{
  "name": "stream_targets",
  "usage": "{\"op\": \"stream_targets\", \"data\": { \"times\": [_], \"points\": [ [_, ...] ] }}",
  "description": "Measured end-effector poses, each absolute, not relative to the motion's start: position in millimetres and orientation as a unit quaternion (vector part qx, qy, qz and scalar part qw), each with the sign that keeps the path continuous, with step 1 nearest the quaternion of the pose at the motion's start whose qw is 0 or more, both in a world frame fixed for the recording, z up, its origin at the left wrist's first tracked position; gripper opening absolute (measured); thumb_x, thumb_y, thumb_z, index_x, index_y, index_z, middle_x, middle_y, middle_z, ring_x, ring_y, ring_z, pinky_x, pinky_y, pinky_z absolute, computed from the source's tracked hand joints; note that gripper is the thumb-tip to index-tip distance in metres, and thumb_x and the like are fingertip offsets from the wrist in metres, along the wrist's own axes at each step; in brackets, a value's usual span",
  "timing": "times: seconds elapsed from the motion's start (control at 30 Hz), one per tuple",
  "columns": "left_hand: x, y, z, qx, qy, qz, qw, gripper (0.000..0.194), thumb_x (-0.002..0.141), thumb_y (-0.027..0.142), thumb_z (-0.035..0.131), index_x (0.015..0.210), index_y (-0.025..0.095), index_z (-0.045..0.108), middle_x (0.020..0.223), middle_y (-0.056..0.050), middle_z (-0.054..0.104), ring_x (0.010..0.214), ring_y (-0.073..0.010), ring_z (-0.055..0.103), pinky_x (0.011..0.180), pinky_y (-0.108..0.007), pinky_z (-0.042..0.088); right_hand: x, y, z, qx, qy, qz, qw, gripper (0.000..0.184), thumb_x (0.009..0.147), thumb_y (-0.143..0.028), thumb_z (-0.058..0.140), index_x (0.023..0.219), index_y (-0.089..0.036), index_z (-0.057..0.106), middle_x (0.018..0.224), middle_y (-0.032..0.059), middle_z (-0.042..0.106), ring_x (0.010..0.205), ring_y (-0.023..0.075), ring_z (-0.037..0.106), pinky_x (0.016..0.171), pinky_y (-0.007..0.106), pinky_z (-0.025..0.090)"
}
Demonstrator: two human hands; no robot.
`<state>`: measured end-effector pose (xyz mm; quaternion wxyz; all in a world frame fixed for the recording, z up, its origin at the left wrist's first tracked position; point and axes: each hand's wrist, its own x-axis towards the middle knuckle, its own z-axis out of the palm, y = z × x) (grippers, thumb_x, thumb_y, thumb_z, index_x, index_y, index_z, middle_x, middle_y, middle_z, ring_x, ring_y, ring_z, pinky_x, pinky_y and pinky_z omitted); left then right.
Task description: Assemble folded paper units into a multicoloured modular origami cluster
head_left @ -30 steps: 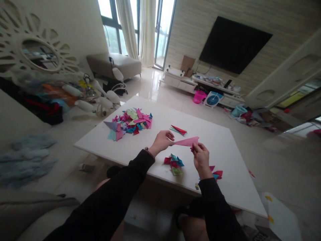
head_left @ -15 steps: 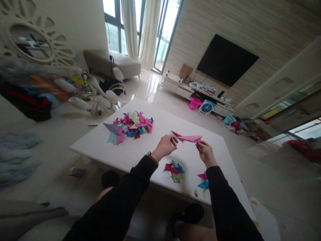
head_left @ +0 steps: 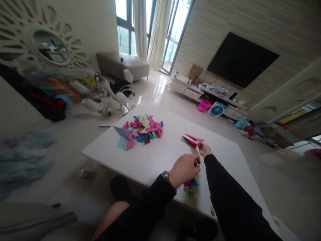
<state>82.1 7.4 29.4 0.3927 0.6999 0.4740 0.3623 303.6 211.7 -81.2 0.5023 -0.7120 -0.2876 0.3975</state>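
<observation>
My right hand (head_left: 205, 149) reaches out over the white table, its fingertips closed on the wide end of a red folded paper (head_left: 190, 141). Just beyond it lies a pink folded paper (head_left: 194, 137), narrow and pointed. A pale green paper edge (head_left: 185, 140) shows beneath the red one. Nearer to me, my left hand (head_left: 185, 169) hovers with loosely curled fingers, thumb apart, nothing visible in it. It partly covers a small group of folded pieces, among them a green one (head_left: 191, 191) and a blue one (head_left: 194, 182).
A big heap of colourful folded papers (head_left: 144, 129) spreads over the left part of the white table (head_left: 160, 157). A small sticker-like spot (head_left: 212, 211) is at the near edge. Beyond the table's left side stands a lamp with several white shades (head_left: 114, 102).
My right hand has let go of the pink folded paper beside the red one and now pinches the red one. My left hand has drawn back towards me, over the small group.
</observation>
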Motion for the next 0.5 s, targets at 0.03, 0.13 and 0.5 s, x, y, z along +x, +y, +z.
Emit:
{"op": "stream_targets", "data": {
  "times": [0.03,0.13,0.5],
  "points": [
    [81,7,29,0.702,0.478,0.357,0.388,0.019,0.080,0.019,0.059,0.093,0.021,0.073,0.089,-0.006,0.075,0.084,-0.0214,0.068,0.081,-0.032,0.052,301,211,-83,-0.719,-0.306,0.383,0.493,0.040,0.098,-0.040,0.063,0.131,-0.018,0.059,0.131,0.0102,0.062,0.111,0.0241,0.065,0.093,0.046,0.057],
    [80,9,29,0.706,0.483,0.359,0.374,0.018,0.081,0.021,0.058,0.092,0.021,0.072,0.091,-0.007,0.075,0.085,-0.0225,0.069,0.082,-0.033,0.053,295,204,-87,-0.734,-0.373,0.327,0.464,0.039,0.096,-0.037,0.066,0.129,-0.016,0.061,0.130,0.0122,0.062,0.111,0.0249,0.064,0.093,0.045,0.057],
    [82,15,37,0.622,0.509,0.452,0.388,0.022,0.082,0.017,0.057,0.098,0.021,0.071,0.091,-0.007,0.074,0.082,-0.0209,0.067,0.080,-0.032,0.053,154,209,-86,-0.573,-0.735,0.224,0.285,0.022,0.076,-0.016,0.061,0.094,-0.019,0.073,0.125,0.0113,0.064,0.121,0.0259,0.055,0.111,0.040,0.040]
  ]
}}
